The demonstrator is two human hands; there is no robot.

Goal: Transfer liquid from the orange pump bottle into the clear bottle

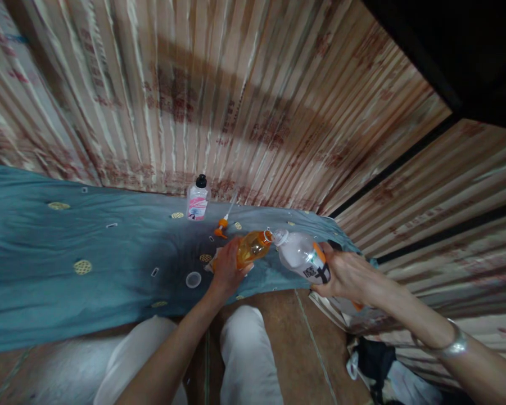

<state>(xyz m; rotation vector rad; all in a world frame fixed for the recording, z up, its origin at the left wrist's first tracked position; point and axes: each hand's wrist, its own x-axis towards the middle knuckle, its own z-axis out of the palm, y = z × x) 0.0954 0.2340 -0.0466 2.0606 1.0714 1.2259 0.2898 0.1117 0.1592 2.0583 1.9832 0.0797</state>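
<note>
My left hand (227,267) is wrapped round an orange see-through bottle (253,247), tilted with its open mouth to the right. Closed round a larger clear bottle (301,256) with an orange and white label is my right hand (339,275); that bottle lies tipped to the left. The two mouths meet or nearly touch above the teal cloth (122,242). Whether liquid passes between them cannot be made out. An orange pump top (221,226) with a clear tube lies behind my left hand, and a round whitish cap (193,279) lies in front of it.
A clear bottle with a black cap and pink label (197,202) stands at the cloth's back edge, against stacked, plastic-wrapped boards (219,112). My knees are below the near edge. Dark and pale cloth items (375,360) lie on the floor at the lower right.
</note>
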